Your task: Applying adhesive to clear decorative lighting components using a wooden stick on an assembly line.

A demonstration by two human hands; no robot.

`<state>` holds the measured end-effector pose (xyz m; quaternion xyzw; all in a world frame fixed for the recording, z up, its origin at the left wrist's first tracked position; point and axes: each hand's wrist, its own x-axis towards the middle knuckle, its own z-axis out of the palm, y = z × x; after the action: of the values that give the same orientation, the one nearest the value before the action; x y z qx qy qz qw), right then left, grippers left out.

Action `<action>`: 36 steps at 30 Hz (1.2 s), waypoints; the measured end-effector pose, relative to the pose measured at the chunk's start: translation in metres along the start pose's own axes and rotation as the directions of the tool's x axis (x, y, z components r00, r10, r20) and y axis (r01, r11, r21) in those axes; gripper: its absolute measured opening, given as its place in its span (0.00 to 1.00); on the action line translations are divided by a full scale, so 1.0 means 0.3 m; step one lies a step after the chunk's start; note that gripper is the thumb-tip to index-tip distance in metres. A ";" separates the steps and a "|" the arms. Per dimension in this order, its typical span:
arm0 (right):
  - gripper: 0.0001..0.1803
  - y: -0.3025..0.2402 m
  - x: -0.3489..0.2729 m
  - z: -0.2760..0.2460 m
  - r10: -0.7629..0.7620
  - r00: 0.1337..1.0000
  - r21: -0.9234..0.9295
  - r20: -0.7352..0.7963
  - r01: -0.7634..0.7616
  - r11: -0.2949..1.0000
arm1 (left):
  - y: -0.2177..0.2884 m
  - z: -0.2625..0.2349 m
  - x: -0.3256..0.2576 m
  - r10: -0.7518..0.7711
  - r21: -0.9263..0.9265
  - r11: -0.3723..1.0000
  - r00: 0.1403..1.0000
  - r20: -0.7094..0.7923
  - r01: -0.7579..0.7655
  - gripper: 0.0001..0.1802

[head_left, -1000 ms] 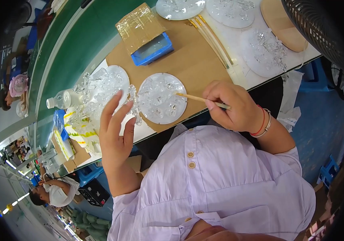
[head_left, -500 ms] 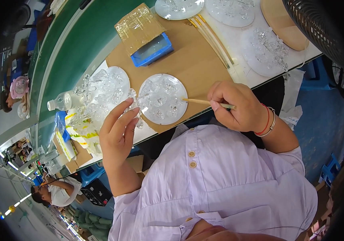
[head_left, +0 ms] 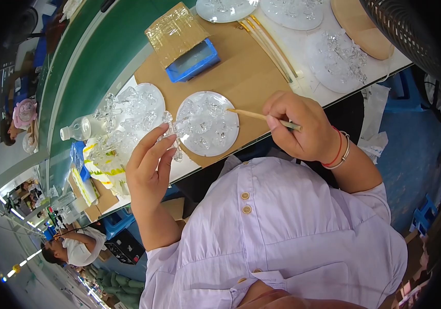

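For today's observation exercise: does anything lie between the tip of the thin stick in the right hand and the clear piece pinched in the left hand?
Nothing visible does. The stick points over the round clear plate toward the clear piece.

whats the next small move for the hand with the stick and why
Probably bring the stick tip a little further left to the clear piece pinched in the left hand. The right hand holds the stick like a pen; its tip hovers over the round clear plate, short of that piece.
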<state>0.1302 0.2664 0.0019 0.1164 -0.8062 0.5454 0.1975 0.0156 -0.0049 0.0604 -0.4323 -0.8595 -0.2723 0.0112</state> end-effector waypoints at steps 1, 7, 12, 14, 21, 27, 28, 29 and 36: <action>0.08 0.008 0.000 0.006 -0.007 1.000 -0.011 -0.010 0.007 1.000 | 0.002 0.001 0.000 0.003 -0.002 1.000 1.000 0.002 -0.003 0.15; 0.07 -0.010 -0.028 0.010 0.010 1.000 -0.013 0.010 -0.010 1.000 | 0.002 -0.001 -0.010 -0.017 0.004 1.000 1.000 -0.004 0.017 0.15; 0.07 -0.031 -0.051 0.020 0.041 0.999 0.009 0.033 -0.042 0.999 | 0.000 -0.003 -0.010 -0.018 -0.004 1.000 1.000 0.007 0.018 0.16; 0.07 -0.035 -0.056 0.022 0.025 0.999 0.024 0.032 -0.025 0.999 | -0.006 -0.001 -0.010 -0.003 0.005 1.000 1.000 0.000 0.003 0.16; 0.07 -0.050 -0.059 0.039 -0.065 0.996 0.013 0.067 0.064 0.998 | -0.002 0.009 -0.006 -0.023 -0.005 1.000 1.000 -0.018 0.023 0.16; 0.02 -0.087 -0.038 -0.094 0.025 0.998 0.153 -0.051 -0.017 0.988 | -0.015 -0.010 0.004 0.021 -0.018 1.000 0.999 -0.025 -0.021 0.17; 0.02 -0.088 -0.033 -0.111 0.090 0.990 0.255 -0.112 -0.059 0.965 | -0.013 -0.015 0.005 0.018 -0.011 1.000 0.999 -0.038 -0.019 0.17; 0.04 -0.087 -0.017 -0.121 0.103 0.973 0.297 -0.205 -0.038 0.954 | -0.013 -0.009 0.011 0.030 -0.019 0.999 0.999 -0.037 -0.031 0.18; 0.06 -0.015 0.212 -0.105 -0.029 0.950 -0.028 -0.311 0.022 0.999 | -0.001 0.046 0.001 0.036 0.038 0.999 0.975 -0.217 -0.028 0.18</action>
<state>0.0811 0.2956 0.0441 0.0370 -0.7701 0.5444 0.3304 0.0183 0.0019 0.0486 -0.4136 -0.8506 -0.3027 0.1173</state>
